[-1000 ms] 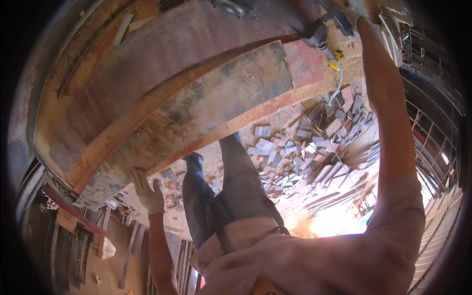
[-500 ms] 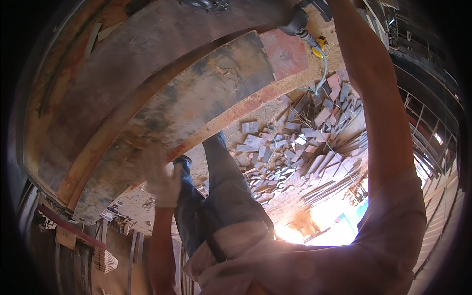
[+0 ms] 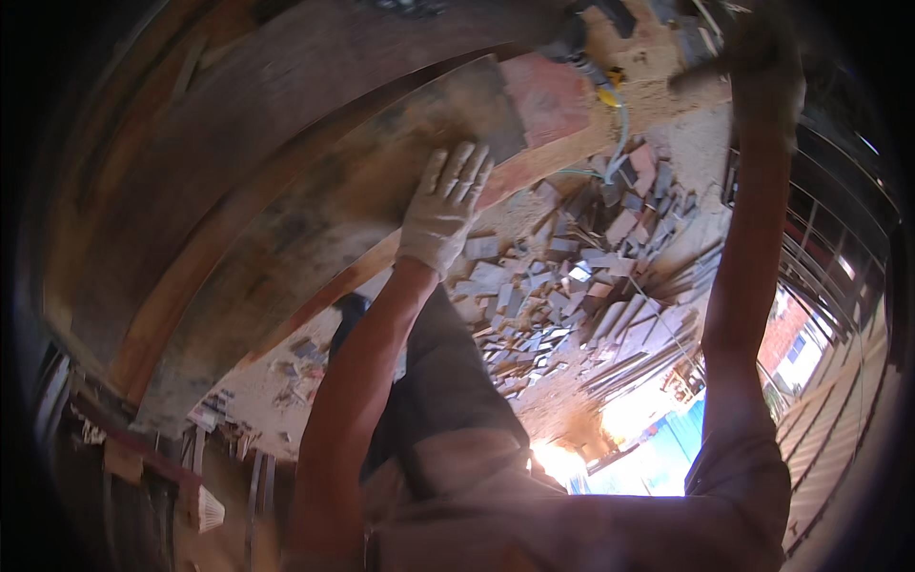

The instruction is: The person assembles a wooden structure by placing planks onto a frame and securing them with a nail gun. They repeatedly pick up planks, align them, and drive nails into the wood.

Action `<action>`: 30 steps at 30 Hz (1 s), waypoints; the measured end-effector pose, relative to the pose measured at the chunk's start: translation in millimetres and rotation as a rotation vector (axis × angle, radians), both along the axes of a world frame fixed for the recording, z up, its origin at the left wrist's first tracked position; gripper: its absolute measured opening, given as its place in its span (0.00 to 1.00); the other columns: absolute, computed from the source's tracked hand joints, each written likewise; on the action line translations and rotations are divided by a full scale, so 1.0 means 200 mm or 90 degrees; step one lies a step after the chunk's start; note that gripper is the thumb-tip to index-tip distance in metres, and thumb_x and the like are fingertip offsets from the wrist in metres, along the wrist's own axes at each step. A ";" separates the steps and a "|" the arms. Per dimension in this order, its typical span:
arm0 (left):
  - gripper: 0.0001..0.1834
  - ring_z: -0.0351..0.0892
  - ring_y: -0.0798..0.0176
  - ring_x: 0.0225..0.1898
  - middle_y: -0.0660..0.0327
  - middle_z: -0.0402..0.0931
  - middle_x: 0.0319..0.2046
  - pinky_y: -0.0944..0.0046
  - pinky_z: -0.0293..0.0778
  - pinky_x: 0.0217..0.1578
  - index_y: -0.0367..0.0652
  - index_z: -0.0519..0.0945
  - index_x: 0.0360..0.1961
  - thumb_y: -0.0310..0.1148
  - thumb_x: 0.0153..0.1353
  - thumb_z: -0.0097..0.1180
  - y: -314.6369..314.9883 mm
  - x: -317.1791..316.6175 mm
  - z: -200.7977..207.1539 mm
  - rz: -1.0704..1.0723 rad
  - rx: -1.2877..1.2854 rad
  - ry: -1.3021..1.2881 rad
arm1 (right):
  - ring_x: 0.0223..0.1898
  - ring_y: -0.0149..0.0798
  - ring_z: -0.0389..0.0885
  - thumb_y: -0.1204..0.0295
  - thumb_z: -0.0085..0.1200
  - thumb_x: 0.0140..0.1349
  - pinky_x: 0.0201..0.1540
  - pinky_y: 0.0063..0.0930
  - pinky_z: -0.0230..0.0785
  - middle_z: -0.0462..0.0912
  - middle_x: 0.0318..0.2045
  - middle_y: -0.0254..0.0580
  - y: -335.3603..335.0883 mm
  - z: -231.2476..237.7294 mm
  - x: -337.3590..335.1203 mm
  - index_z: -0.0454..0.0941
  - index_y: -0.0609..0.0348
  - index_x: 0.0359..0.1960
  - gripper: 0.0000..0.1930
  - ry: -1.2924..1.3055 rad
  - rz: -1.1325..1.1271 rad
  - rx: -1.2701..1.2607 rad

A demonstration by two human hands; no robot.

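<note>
My left hand (image 3: 440, 214), in a pale glove, lies flat with fingers stretched out on a long, dark-stained board (image 3: 324, 205). Its fingertips are near the board's right end, beside a reddish board piece (image 3: 548, 100). High at the right, my gloved right hand (image 3: 765, 81) is raised and smeared by motion. A dark bar-like tool (image 3: 701, 74) sticks out leftward from it; blur hides its exact kind. Left of that hand, a dark power tool (image 3: 570, 48) lies on the work surface by a small yellow object (image 3: 610, 93).
A pale hose (image 3: 625, 133) hangs from the surface's edge. Below, many wood offcuts (image 3: 581, 272) are heaped on the dusty floor, with long strips (image 3: 643, 353) alongside. A curved wooden rib (image 3: 191, 276) runs behind the stained board. Bundled wood slats (image 3: 210, 508) stand at lower left.
My left hand has moved up and right along the board, from its lower edge to near its right end. My right hand has swung right into view with the dark tool.
</note>
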State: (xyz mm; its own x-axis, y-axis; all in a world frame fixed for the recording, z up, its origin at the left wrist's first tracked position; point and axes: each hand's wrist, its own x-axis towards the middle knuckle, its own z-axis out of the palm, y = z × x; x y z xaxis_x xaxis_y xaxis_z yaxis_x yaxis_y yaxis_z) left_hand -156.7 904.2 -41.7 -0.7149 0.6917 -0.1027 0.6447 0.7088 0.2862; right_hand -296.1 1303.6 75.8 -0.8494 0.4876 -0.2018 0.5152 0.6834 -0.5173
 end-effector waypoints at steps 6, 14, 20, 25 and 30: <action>0.48 0.45 0.59 0.80 0.65 0.50 0.79 0.49 0.39 0.79 0.51 0.57 0.78 0.56 0.61 0.60 -0.25 0.17 0.04 0.010 -0.041 -0.016 | 0.23 0.31 0.78 0.55 0.48 0.75 0.25 0.30 0.69 0.79 0.24 0.35 -0.71 0.02 0.86 0.80 0.59 0.40 0.19 -0.047 0.016 -0.122; 0.47 0.46 0.56 0.80 0.61 0.49 0.79 0.47 0.41 0.79 0.47 0.56 0.78 0.56 0.64 0.58 -0.78 0.42 -0.02 0.037 -0.062 -0.007 | 0.11 0.25 0.67 0.58 0.57 0.71 0.14 0.22 0.57 0.71 0.13 0.31 -1.62 0.10 1.50 0.76 0.57 0.36 0.14 -0.121 -0.296 -0.493; 0.45 0.42 0.54 0.81 0.58 0.45 0.80 0.45 0.39 0.79 0.46 0.53 0.79 0.55 0.68 0.51 -1.22 0.59 -0.04 0.063 -0.072 0.014 | 0.14 0.24 0.68 0.59 0.57 0.72 0.16 0.22 0.59 0.72 0.16 0.30 -1.98 0.12 1.77 0.73 0.57 0.34 0.15 -0.088 -0.297 -0.490; 0.45 0.41 0.53 0.81 0.58 0.44 0.80 0.46 0.39 0.79 0.45 0.52 0.79 0.54 0.68 0.52 -1.46 0.71 -0.01 0.105 -0.079 0.006 | 0.16 0.23 0.69 0.62 0.57 0.72 0.18 0.21 0.60 0.73 0.19 0.30 -2.22 0.12 1.89 0.72 0.57 0.35 0.13 -0.080 -0.264 -0.506; 0.44 0.46 0.52 0.80 0.58 0.49 0.79 0.46 0.44 0.78 0.43 0.56 0.77 0.51 0.66 0.55 -1.65 0.78 0.03 0.139 -0.042 0.021 | 0.18 0.22 0.69 0.63 0.57 0.72 0.20 0.22 0.62 0.73 0.20 0.30 -2.43 0.09 1.89 0.76 0.58 0.40 0.11 -0.092 -0.248 -0.517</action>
State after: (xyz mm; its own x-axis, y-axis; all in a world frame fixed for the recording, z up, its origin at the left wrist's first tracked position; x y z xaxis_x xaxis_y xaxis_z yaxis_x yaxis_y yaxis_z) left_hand -0.8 574.6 -36.2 -0.8506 0.5126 -0.1173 0.4821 0.8492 0.2155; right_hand 81.0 818.2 93.8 -0.5942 0.3956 -0.7003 0.7306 -0.0987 -0.6757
